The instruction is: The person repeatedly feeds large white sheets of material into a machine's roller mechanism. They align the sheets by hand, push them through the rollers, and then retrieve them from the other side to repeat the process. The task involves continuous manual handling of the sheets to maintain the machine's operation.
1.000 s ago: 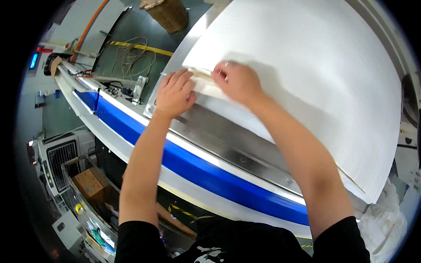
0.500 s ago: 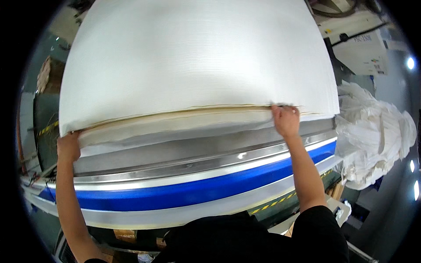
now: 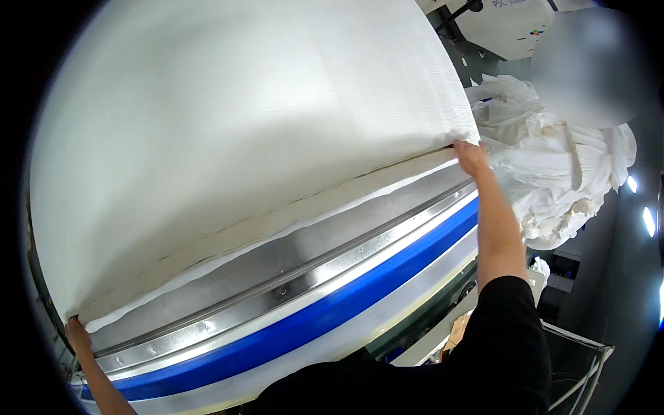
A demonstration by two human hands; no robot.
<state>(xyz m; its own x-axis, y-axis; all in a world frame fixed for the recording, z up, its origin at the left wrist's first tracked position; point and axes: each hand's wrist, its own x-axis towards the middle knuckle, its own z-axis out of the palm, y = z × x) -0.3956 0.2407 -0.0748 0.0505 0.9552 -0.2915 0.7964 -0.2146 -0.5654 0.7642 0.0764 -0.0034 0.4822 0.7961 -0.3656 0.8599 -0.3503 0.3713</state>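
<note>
- Cloth (image 3: 263, 76), white and finely creased: spread wide beyond both grips, near edge running on a slant from one to the other.
- Left grip (image 3: 77, 335): at the near left corner, fingertips touching the edge; too small and partly hidden, so cannot tell whether pinching or only pressing.
- Right grip (image 3: 472, 158): at the near right corner, fingers curled over, apparently pinching the cloth edge.
- Between the grips: cream strip (image 3: 304, 213) of layered material along the near edge, thin dark gaps showing in places.
- Closer to the body than the line between grips: grey metal surface of the table (image 3: 290, 252), then a blue band (image 3: 297, 330) parallel to it.
- Just right of the right grip: crumpled white heap (image 3: 543, 155).
- Technique, as judged: best to match tension at both corners, hold the edge straight mid-span, shift both ends together, and avoid dragging the layers beneath. Likely fault: slack or a ripple midway between grips.
</note>
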